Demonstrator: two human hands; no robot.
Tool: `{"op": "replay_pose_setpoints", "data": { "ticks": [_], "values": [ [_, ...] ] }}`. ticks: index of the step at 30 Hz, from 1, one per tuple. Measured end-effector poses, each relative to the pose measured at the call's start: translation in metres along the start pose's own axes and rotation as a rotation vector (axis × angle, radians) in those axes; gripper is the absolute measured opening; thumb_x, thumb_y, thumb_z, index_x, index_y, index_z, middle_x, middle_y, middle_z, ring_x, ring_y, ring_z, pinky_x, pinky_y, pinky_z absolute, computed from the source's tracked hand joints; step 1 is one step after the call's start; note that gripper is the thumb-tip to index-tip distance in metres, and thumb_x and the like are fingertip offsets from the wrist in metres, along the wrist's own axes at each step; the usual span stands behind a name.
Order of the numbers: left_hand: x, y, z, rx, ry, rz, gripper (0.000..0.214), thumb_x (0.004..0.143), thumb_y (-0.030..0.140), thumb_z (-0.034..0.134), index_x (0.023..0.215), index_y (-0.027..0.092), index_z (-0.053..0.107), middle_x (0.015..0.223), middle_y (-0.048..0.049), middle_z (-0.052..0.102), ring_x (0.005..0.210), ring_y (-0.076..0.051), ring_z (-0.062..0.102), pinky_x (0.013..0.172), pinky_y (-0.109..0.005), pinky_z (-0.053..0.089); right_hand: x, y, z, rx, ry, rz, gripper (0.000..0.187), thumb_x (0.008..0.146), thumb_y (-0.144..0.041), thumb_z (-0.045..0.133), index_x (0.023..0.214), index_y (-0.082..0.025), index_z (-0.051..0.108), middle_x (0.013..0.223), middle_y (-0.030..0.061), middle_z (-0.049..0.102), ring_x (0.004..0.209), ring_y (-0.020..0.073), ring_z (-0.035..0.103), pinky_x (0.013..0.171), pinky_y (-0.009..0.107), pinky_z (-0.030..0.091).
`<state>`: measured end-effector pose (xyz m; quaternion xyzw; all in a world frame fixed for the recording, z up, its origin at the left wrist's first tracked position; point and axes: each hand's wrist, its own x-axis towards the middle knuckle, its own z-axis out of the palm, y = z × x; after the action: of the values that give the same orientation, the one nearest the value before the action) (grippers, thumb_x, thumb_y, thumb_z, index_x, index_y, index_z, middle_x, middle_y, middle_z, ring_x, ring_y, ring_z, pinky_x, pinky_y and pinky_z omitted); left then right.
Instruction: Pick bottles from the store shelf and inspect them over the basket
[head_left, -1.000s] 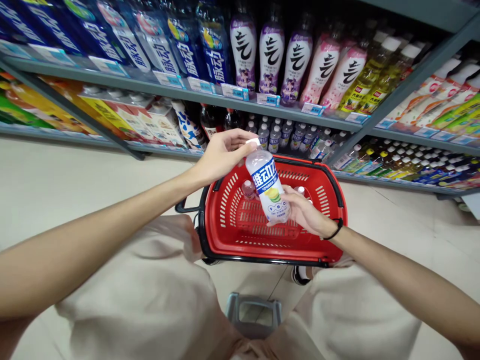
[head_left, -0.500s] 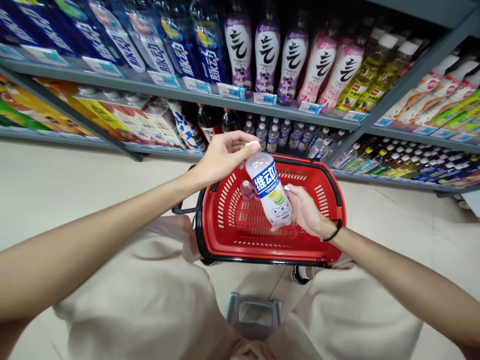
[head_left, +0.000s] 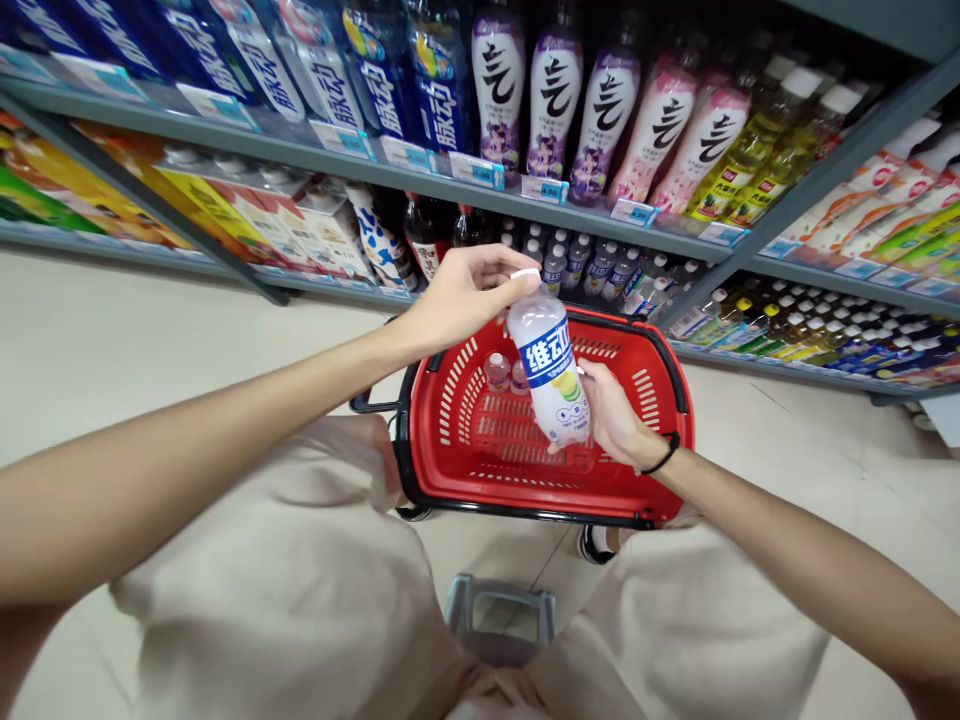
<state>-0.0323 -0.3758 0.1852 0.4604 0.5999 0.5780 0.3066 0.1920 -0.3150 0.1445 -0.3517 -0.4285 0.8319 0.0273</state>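
A clear drink bottle [head_left: 553,365] with a blue and white label and a lemon picture is held tilted over the red shopping basket [head_left: 442,480]. My left hand [head_left: 476,300] grips its white cap from the left, thumb and fingers closed at the top. Around the lower right side of the bottle, the fingers of my right hand [head_left: 615,415] are wrapped, partly hidden behind it. Inside the basket, near its far side, two small bottles [head_left: 496,372] show, one partly covered by the held bottle.
Beyond the basket runs a drinks shelf [head_left: 360,170] with blue bottles [head_left: 442,90], purple-labelled bottles [head_left: 555,100] and yellow bottles [head_left: 784,150]. Small bottles [head_left: 600,268] fill the lower tier. A grey stool [head_left: 502,640] stands between my legs, and a black basket handle [head_left: 375,405] sticks out left.
The view has shifted slightly, so the shelf appears a little farther right. Both hands keep hold of the bottle, which stands slightly more upright; more of the second bottle in the basket shows.
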Motion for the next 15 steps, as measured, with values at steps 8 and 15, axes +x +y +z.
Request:
{"op": "replay_pose_setpoints", "data": {
  "ticks": [8,15],
  "values": [
    [-0.005,-0.003,0.007,-0.015,0.089,0.044,0.034,0.083,0.047,0.083,0.095,0.016,0.073,0.1,-0.0097,0.077,0.091,-0.02,0.072,0.081,-0.03,0.059,-0.008,0.001,0.003,-0.021,-0.051,0.067,0.062,0.105,-0.06,0.025,0.118,-0.013,0.065,0.086,0.0139,0.075,0.065,0.0265,0.074,0.038,0.033,0.057],
    [-0.003,-0.008,0.008,0.018,0.115,0.038,0.042,0.083,0.055,0.083,0.093,0.017,0.071,0.097,-0.0086,0.077,0.086,-0.018,0.07,0.075,-0.028,0.056,-0.01,-0.004,0.007,-0.066,-0.079,0.141,0.076,0.103,-0.064,0.015,0.103,-0.009,0.067,0.078,0.0175,0.075,0.055,0.0245,0.07,0.029,0.026,0.046]
  ]
}}
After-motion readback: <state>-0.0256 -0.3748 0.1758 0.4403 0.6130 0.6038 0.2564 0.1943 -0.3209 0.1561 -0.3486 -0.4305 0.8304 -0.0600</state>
